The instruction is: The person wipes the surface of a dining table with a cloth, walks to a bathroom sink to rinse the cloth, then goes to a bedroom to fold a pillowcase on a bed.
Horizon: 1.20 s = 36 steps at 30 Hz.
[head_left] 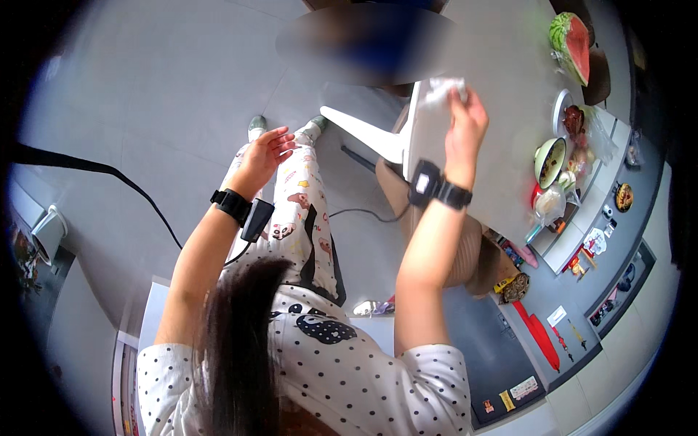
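Note:
My right hand [465,131] is raised over the near edge of the pale table [494,94], its fingers closed on a crumpled white tissue [443,91]. Whether the tissue touches the tabletop, I cannot tell. Held out over my patterned trousers [298,196], my left hand [263,161] is empty, with its fingers loosely bent and a little apart. Each wrist carries a black strap with a small black box, the right box [424,183] and the left box [257,220].
Across the table lie a cut watermelon [571,47], a bowl [550,162] with food scraps and clear plastic bags [549,207]. A white table leg [363,134] slants over the grey floor [174,109]. A brown seat [465,254] stands beneath the table, and a black cable [109,171] hangs at left.

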Available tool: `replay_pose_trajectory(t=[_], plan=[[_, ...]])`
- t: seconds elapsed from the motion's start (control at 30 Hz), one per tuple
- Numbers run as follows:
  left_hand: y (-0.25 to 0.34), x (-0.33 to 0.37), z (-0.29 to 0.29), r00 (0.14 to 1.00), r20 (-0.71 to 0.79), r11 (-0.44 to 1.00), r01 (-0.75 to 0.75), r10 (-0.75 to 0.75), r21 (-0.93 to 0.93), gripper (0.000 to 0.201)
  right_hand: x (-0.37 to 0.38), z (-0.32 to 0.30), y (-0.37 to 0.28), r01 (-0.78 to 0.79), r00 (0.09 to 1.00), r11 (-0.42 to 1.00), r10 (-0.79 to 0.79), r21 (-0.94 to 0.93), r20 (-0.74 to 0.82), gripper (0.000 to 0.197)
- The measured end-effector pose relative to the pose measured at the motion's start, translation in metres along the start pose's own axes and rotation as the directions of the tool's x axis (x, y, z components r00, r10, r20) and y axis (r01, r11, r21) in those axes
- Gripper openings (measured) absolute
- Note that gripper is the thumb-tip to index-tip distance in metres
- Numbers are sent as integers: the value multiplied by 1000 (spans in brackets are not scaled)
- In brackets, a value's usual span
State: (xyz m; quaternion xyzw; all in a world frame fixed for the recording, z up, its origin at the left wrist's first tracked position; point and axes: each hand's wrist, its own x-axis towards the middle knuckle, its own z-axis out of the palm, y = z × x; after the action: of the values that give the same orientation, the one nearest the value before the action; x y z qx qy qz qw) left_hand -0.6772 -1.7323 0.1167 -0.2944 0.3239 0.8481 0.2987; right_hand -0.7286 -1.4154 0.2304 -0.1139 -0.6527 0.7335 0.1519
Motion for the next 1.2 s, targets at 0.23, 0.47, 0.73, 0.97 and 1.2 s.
replay_pose_trajectory(t=[0.23, 0.47, 0.73, 0.97, 1.2], plan=[[-11, 15, -7, 998, 37, 999, 48, -49, 15, 22, -58, -104, 67, -2, 967, 557, -210, -831, -144, 19], [-24, 19, -3, 994, -60, 989, 97, -90, 115, 21, -51, -76, 85, -41, 771, 207, -616, -978, -162, 19], [-30, 47, -53, 983, -129, 988, 139, -129, 72, 23, -93, 29, 112, 459, 818, 294, -508, -839, 270, 27], [-31, 93, -122, 984, -131, 993, 113, -117, -40, 24, -49, 40, 222, 275, 950, -51, -138, -960, 280, 18], [-38, 113, -203, 974, -167, 986, 142, -154, -83, 25, -2, 58, 331, 303, 953, -483, 158, -822, 258, 11]])
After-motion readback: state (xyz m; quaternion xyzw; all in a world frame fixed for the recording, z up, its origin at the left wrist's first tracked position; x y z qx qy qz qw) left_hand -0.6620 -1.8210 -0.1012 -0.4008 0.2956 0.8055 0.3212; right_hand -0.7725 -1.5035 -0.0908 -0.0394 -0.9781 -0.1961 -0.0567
